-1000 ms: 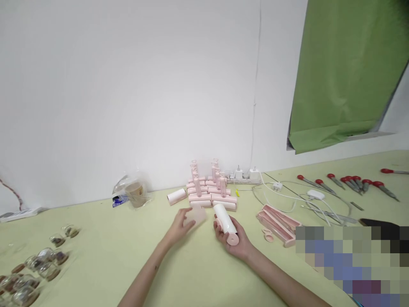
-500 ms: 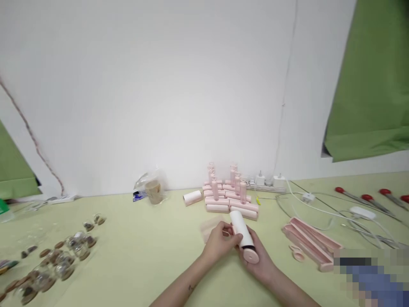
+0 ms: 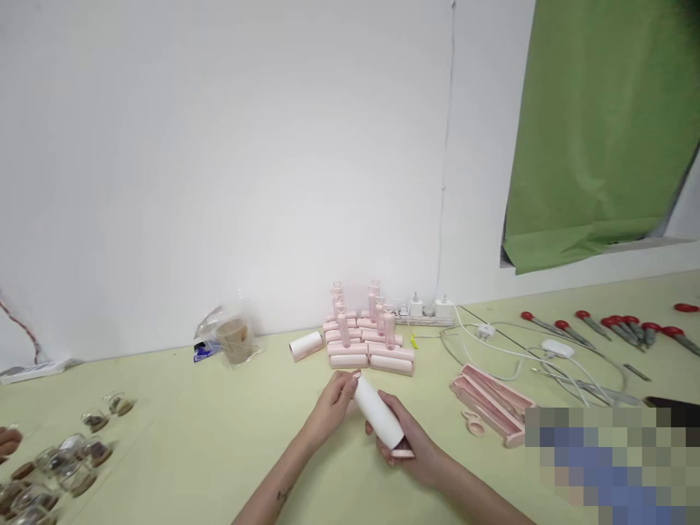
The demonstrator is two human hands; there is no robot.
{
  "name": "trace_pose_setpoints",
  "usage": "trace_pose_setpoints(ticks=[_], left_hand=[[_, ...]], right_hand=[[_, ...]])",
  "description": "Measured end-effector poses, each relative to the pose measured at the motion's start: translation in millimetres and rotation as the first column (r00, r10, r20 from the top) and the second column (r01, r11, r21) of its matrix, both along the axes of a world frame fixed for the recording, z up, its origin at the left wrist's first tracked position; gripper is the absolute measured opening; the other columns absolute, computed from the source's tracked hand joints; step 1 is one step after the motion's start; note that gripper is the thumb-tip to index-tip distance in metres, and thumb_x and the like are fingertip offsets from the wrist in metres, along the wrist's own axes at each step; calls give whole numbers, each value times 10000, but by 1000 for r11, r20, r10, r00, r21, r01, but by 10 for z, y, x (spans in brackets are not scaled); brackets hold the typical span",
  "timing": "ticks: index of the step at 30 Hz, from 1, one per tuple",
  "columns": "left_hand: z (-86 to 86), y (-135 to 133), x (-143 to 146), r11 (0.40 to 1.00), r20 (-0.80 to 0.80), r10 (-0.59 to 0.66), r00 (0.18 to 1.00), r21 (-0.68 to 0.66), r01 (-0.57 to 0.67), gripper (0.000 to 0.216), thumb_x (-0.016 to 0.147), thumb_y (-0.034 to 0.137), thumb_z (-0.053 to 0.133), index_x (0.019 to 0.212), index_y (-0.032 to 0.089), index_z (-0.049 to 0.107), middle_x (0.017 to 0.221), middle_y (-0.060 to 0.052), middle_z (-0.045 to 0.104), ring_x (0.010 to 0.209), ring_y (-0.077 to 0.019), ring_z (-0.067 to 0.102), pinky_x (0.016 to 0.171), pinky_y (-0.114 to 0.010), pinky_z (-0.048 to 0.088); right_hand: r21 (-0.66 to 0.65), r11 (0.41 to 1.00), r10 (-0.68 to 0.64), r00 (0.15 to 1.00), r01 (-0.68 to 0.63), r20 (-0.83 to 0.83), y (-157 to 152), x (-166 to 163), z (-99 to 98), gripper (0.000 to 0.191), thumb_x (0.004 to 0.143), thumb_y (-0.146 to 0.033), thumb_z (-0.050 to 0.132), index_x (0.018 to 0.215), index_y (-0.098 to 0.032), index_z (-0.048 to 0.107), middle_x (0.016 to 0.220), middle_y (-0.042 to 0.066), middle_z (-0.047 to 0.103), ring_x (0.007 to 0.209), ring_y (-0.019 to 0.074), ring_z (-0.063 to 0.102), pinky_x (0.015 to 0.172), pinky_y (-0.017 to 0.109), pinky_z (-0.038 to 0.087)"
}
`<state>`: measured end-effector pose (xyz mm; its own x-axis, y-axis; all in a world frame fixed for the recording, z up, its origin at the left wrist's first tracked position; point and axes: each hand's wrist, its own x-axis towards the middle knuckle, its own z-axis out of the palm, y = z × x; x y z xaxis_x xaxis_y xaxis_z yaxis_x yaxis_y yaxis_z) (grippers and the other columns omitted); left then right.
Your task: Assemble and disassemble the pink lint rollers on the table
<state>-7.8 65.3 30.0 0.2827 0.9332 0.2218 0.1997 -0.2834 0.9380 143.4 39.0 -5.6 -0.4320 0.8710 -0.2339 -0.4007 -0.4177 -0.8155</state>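
My right hand (image 3: 415, 445) is closed around a lint roller (image 3: 377, 413) with a white roll and a pink end, lying tilted across the palm. My left hand (image 3: 331, 408) has its fingers pinched on the far end of that roll. Just beyond my hands stands a stack of pink lint rollers (image 3: 366, 339), some lying flat and some upright. A loose white roll (image 3: 305, 345) lies to the left of the stack.
Pink cases (image 3: 489, 403) and a small pink ring piece (image 3: 474, 424) lie to the right. White cables and chargers (image 3: 508, 343) and red-handled tools (image 3: 612, 326) sit further right. Several small glass jars (image 3: 60, 459) lie at the left; a bagged cup (image 3: 230, 339) stands by the wall.
My left hand left the clear cover on the table and came over to grip the roll's far end. The roller now lies more to the left in my right hand. The camera swung left and back.
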Motion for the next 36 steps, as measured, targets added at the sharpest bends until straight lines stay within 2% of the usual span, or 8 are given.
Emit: trace_pose_setpoints(ticks=[6,16,23,27,29,31,34,36], left_hand=[[33,-139,83,994,-46,-6,999,-113,1,503,831,510,262,1164,180,444,1008,-45,541,966,-181,488,902,-303,337],[-27,-41,78,983,132,24,991,-181,0,528,795,491,366,1192,155,451,1083,-75,531,991,-206,478,895,-330,368],[30,-129,63,996,29,-39,999,-82,41,488,836,458,307,1216,182,437,1113,-58,517,1002,-185,477,917,-317,351],[7,-123,88,993,-3,-84,996,-84,83,557,773,445,468,1262,193,376,1051,-53,567,907,-193,531,842,-332,410],[8,-86,100,995,22,-54,998,-85,56,579,730,435,535,1234,175,419,961,-48,602,837,-195,553,774,-329,450],[40,-49,105,998,89,32,995,-61,-27,559,700,434,569,1184,170,480,943,-47,606,828,-196,557,741,-319,474],[117,-44,118,981,257,193,947,-39,-189,560,678,438,588,1184,225,474,1073,-39,550,916,-200,537,714,-302,516],[153,-81,144,967,332,252,909,-59,-246,571,689,439,578,1211,261,432,1115,-29,516,966,-201,521,698,-296,537]], right_hand=[[41,999,-38,997,35,71,5,2,21,409,791,-555,343,827,-172,482,623,-3,591,316,65,447,304,179,322],[101,992,-91,981,74,173,10,-9,17,374,799,-532,352,883,-178,436,596,10,604,318,89,474,287,179,330],[108,990,-111,979,93,169,-17,-1,76,343,806,-512,350,872,-185,428,592,-2,597,319,80,463,287,169,322],[88,992,-108,978,93,180,-32,-11,61,359,807,-515,339,800,-173,446,561,-2,583,296,83,456,267,168,297],[62,994,-102,988,95,114,-26,-19,60,386,800,-527,344,801,-163,472,559,0,576,304,88,467,267,172,306],[18,992,-125,991,126,-50,3,-10,74,385,793,-518,370,844,-159,498,573,-3,569,346,92,492,280,169,323],[-184,969,-219,923,167,-317,73,38,109,324,777,-438,444,890,-143,515,625,23,580,494,110,563,383,169,417],[-299,940,-276,879,163,-389,114,75,113,269,777,-373,454,873,-131,524,653,46,587,585,122,588,501,190,475]])
